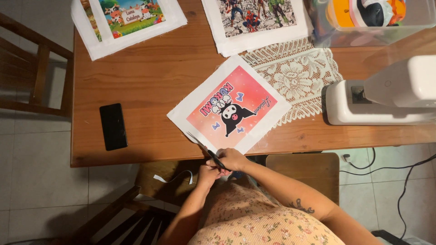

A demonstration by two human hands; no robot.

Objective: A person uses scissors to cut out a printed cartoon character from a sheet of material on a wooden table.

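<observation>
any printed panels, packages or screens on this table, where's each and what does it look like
Pink printed fabric square: table centre, tilted, white border, black-and-white cartoon figure; the right hand holds scissors at its near edge.
Green farm-scene print: far left corner, white border.
Comic-hero print: far middle, white border.
Phone: left, black rectangle, screen dark.
Clear plastic box: far right, colourful contents.

We see our own bare forearms below a sleeveless top of ribbed, peach-coloured cloth strewn with small pink and green flowers. A dark script-like tattoo marks our right forearm. No rings or bracelets that we can make out.
</observation>
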